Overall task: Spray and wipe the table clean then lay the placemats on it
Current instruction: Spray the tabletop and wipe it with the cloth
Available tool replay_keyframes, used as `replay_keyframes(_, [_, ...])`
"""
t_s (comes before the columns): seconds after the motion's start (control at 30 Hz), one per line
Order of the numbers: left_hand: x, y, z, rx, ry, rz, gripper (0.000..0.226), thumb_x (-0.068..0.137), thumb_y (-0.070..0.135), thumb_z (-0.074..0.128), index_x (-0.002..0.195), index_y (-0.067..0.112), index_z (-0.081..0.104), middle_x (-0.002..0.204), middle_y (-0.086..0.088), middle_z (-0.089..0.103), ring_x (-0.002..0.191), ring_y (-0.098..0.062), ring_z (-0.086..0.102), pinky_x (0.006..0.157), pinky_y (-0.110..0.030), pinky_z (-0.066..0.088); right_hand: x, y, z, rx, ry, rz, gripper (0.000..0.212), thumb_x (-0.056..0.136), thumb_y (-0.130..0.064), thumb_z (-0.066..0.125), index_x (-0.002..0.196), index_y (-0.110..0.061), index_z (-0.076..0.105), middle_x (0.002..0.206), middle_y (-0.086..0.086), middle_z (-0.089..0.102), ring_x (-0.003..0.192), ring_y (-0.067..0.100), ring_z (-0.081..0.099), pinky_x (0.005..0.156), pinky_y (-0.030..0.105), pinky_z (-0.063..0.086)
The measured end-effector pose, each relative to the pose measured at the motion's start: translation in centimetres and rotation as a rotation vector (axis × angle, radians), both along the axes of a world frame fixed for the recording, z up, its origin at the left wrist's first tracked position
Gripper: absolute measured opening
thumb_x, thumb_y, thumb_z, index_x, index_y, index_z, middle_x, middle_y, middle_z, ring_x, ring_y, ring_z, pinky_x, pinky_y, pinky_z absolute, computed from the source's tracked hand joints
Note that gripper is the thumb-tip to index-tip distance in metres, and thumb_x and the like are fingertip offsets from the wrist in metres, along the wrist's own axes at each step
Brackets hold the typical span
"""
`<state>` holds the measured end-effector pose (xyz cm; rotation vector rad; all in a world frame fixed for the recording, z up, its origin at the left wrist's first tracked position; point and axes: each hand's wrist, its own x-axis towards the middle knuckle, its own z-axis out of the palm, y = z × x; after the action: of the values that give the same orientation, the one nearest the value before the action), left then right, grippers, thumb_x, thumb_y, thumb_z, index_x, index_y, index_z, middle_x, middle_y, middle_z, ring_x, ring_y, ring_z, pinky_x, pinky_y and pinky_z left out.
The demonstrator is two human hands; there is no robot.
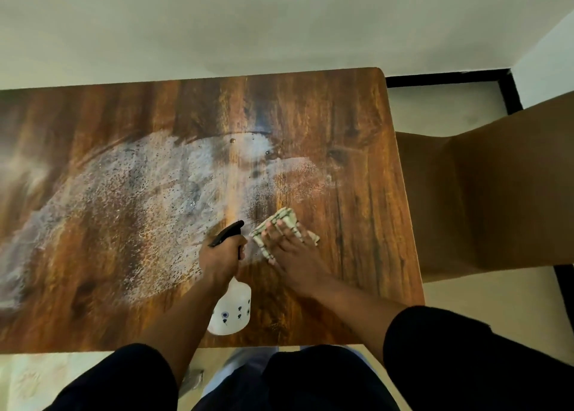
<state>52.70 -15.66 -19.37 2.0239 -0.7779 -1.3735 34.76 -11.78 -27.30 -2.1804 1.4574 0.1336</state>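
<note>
A brown wood-grain table (357, 124) fills the view, with a wide wet film of white spray droplets (149, 193) across its middle and left. My left hand (222, 255) grips the black trigger head of a white spray bottle (231, 309) with small dark flower prints, held near the table's front edge. Just to its right, my right hand (287, 249) presses flat on a folded green-and-white checked cloth (285, 218) lying on the table. No placemats are in view.
A brown chair (484, 193) stands close against the table's right edge. A pale wall runs behind the table's far edge. Light floor with a black border shows at the right.
</note>
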Motion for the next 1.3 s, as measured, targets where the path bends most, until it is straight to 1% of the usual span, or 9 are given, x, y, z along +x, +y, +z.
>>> replay_keyframes(0.13, [0.3, -0.2, -0.2, 0.047, 0.004, 0.028, 0.035, 0.091, 0.006, 0.068, 0.124, 0.014, 0.078, 0.070, -0.013, 0.066, 0.046, -0.020, 0.045, 0.041, -0.029, 0.039, -2.3, -1.6, -0.1, -0.005, -0.006, 0.147, 0.063, 0.108, -0.053, 0.014, 0.164, -0.030, -0.005, 0.172, -0.006, -0.012, 0.158, 0.019, -0.017, 0.128, 0.054, -0.002])
replay_keyframes(0.27, [0.1, -0.5, 0.2, 0.042, 0.054, 0.001, 0.037, 0.090, 0.004, 0.067, 0.122, 0.019, 0.077, 0.073, -0.015, 0.066, 0.043, -0.015, 0.046, 0.040, -0.028, 0.039, -6.8, -5.8, 1.9, 0.011, 0.019, -0.097, 0.064, 0.102, -0.056, 0.000, 0.160, -0.031, -0.013, 0.170, -0.003, -0.014, 0.157, 0.019, -0.015, 0.128, 0.052, -0.007])
replay_keyframes(0.47, [-0.9, -1.1, 0.7, 0.048, 0.093, -0.038, 0.024, 0.090, -0.001, 0.065, 0.092, 0.019, 0.078, 0.062, -0.013, 0.065, 0.039, -0.019, 0.043, 0.046, -0.030, 0.036, -12.7, -11.6, 0.9, 0.027, 0.011, -0.485, 0.064, 0.111, -0.042, 0.028, 0.165, -0.029, -0.005, 0.172, -0.008, -0.013, 0.158, 0.015, -0.016, 0.126, 0.051, -0.003])
replay_keyframes(0.57, [-1.1, -1.5, 0.4, 0.040, 0.092, -0.046, 0.033, 0.090, 0.002, 0.066, 0.116, 0.019, 0.078, 0.067, -0.015, 0.065, 0.041, -0.020, 0.041, 0.041, -0.027, 0.036, -11.5, -11.8, 0.1, 0.002, 0.025, -0.564, 0.064, 0.111, -0.037, 0.031, 0.165, -0.026, -0.001, 0.173, -0.004, -0.010, 0.158, 0.017, -0.015, 0.129, 0.053, -0.001])
replay_keyframes(0.63, [-1.4, -1.8, 0.5, 0.016, 0.101, -0.055, 0.038, 0.091, 0.002, 0.066, 0.115, 0.029, 0.077, 0.066, -0.015, 0.065, 0.040, -0.020, 0.039, 0.039, -0.027, 0.036, -9.3, -11.2, 0.4, 0.008, 0.012, -0.602, 0.066, 0.109, -0.034, 0.035, 0.165, -0.026, 0.001, 0.173, -0.003, -0.011, 0.158, 0.019, -0.015, 0.128, 0.056, 0.000])
replay_keyframes(0.8, [-2.1, -2.5, 1.0, 0.009, 0.073, -0.072, 0.014, 0.089, 0.002, 0.069, 0.080, 0.010, 0.076, 0.066, -0.016, 0.065, 0.040, -0.021, 0.041, 0.042, -0.028, 0.037, -3.0, -6.2, 0.5, -0.012, -0.041, -0.273, 0.065, 0.110, -0.040, 0.032, 0.163, -0.029, -0.003, 0.170, -0.005, -0.014, 0.158, 0.021, -0.016, 0.128, 0.058, 0.005])
replay_keyframes(1.03, [-2.8, -3.5, 0.5, 0.020, 0.035, -0.089, 0.016, 0.086, 0.006, 0.069, 0.081, -0.009, 0.073, 0.067, -0.018, 0.065, 0.042, -0.023, 0.042, 0.044, -0.029, 0.037, -4.9, -4.5, -1.1, -0.067, -0.065, 0.155, 0.063, 0.109, -0.052, 0.014, 0.166, -0.027, 0.007, 0.173, -0.006, -0.001, 0.160, 0.015, -0.007, 0.129, 0.051, 0.006])
replay_keyframes(1.17, [-3.5, -4.3, 0.4, 0.022, 0.048, -0.110, 0.012, 0.088, 0.005, 0.069, 0.078, 0.003, 0.074, 0.065, -0.014, 0.065, 0.040, -0.019, 0.044, 0.043, -0.028, 0.038, -10.0, -9.1, 0.1, -0.002, -0.022, -0.076, 0.073, 0.098, -0.065, -0.009, 0.163, -0.033, -0.008, 0.171, -0.007, -0.013, 0.158, 0.016, -0.013, 0.128, 0.055, 0.006])
replay_keyframes(1.3, [-4.8, -5.2, -0.1, 0.045, 0.045, -0.159, 0.012, 0.087, 0.008, 0.071, 0.080, -0.002, 0.074, 0.067, -0.014, 0.066, 0.047, -0.020, 0.046, 0.044, -0.028, 0.038, -15.0, -14.5, 0.3, 0.002, 0.011, -0.382, 0.066, 0.107, -0.057, 0.016, 0.164, -0.032, -0.008, 0.171, -0.007, -0.013, 0.158, 0.018, -0.012, 0.126, 0.055, -0.003])
